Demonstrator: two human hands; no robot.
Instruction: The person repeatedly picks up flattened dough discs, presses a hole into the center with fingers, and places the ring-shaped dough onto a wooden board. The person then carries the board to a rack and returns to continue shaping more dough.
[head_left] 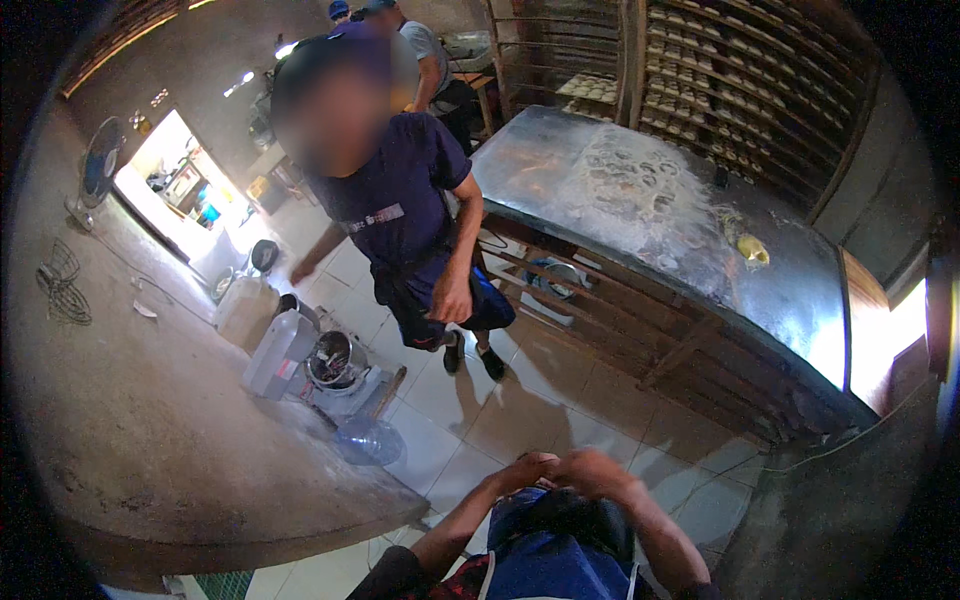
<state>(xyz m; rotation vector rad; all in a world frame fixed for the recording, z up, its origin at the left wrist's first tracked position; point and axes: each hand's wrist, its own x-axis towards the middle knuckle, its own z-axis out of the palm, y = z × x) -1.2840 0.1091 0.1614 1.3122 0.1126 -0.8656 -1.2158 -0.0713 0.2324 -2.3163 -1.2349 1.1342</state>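
Note:
Both my hands meet in front of my waist, just above a blue apron and a black bulky item lying against it. My left hand has its fingers curled inward and touches the right. My right hand is bent over toward it, fingers closed. Whatever the fingers pinch, if anything, is hidden between them.
A person in a dark shirt stands ahead on the tiled floor; others work behind. To the right is a floured metal-topped table with a yellowish lump. Racks of dough pieces stand behind. At left, a mixer and clear jug sit by a wall.

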